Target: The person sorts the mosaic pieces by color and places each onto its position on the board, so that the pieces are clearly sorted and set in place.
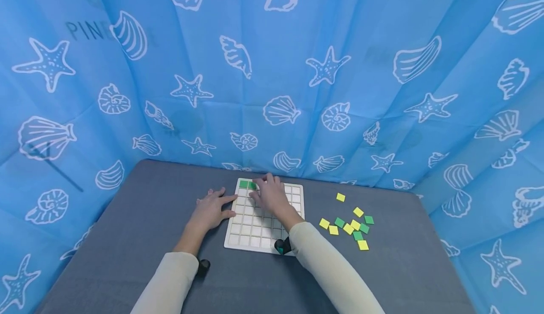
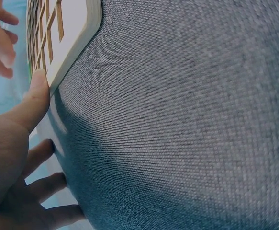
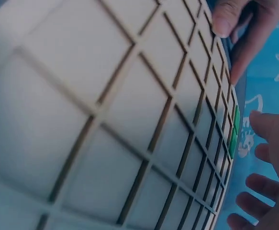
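Observation:
A white grid board (image 1: 229,239) with square cells lies on the grey table, with two green tiles (image 1: 244,184) in its far left corner cells. My left hand (image 1: 209,211) rests at the board's left side, its fingers spread. In the left wrist view, the thumb of that hand (image 2: 7,158) presses on the board's rim. Reaching across the board, my right hand (image 1: 272,195) is over the far rows, fingertips right by the green tiles. The right wrist view shows the fingers of this hand (image 3: 273,177) loosely bent, holding nothing.
To the right of the board, several loose yellow tiles (image 1: 341,197) and green tiles (image 1: 369,220) are scattered on the grey table (image 1: 408,257). A blue curtain (image 1: 263,82) printed with shells and starfish hangs behind the table and along its sides.

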Available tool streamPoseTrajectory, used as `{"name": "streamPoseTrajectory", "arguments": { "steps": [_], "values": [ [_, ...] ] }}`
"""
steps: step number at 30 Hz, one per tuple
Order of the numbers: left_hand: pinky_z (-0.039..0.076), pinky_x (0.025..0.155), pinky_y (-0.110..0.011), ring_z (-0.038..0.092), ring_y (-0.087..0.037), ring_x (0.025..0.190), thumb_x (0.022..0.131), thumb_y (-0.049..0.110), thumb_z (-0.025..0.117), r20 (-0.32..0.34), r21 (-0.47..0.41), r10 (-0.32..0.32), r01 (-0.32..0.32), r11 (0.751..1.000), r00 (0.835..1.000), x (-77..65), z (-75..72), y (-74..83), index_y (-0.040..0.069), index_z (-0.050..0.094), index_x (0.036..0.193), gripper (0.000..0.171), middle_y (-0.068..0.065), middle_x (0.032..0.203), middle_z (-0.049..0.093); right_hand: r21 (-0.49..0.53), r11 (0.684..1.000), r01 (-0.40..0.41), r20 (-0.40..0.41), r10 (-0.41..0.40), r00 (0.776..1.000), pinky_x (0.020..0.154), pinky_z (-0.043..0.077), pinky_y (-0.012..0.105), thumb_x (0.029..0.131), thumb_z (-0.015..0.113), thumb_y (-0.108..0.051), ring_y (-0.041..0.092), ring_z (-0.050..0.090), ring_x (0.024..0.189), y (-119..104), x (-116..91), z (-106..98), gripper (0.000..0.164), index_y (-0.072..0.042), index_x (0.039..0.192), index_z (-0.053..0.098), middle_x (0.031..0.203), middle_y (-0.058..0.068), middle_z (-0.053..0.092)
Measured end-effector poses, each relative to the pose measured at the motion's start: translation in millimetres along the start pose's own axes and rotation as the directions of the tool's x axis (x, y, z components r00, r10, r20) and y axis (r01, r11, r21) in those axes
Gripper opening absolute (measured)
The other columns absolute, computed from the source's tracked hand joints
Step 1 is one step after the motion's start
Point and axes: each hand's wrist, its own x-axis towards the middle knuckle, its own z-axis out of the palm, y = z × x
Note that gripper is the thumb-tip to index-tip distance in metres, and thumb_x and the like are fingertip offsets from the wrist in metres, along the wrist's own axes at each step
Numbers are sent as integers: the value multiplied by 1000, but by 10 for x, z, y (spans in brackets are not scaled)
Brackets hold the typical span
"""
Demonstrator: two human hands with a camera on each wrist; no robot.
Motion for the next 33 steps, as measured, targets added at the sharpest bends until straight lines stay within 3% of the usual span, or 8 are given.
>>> {"name": "streamPoseTrajectory", "arguments": {
  "steps": [7,18,27,33],
  "values": [
    [30,108,-82,27,-56,149,95,42,69,0,-8,8,-8,1000,1000,0,12,-10,27,52,151,61,-21,164,36,-61,997,46,-7,-47,999,117,40,56,103,57,-46,38,40,146,46,-125,-12,56,-21,153,48,157,15,41],
    [30,108,-82,28,-56,150,95,43,69,-2,2,8,-8,1000,1000,-1,20,-5,27,51,152,61,-21,163,36,-126,992,-24,49,30,998,124,12,71,102,40,-66,42,12,159,209,-227,5,73,-29,163,26,172,10,17],
    [30,108,-81,27,-55,150,96,43,68,8,6,4,-4,1000,1000,21,16,7,29,51,152,61,-20,164,35,-162,987,-16,62,27,998,126,7,70,101,35,-71,43,6,160,278,-357,-70,78,-29,165,19,174,9,8],
    [30,108,-82,27,-55,150,96,43,68,7,6,15,-15,1000,1000,6,1,-9,28,51,152,60,-21,164,35,-126,992,-8,39,13,999,125,7,71,101,41,-67,46,8,159,376,-421,-62,78,-26,164,24,173,13,11]
  ]
}}
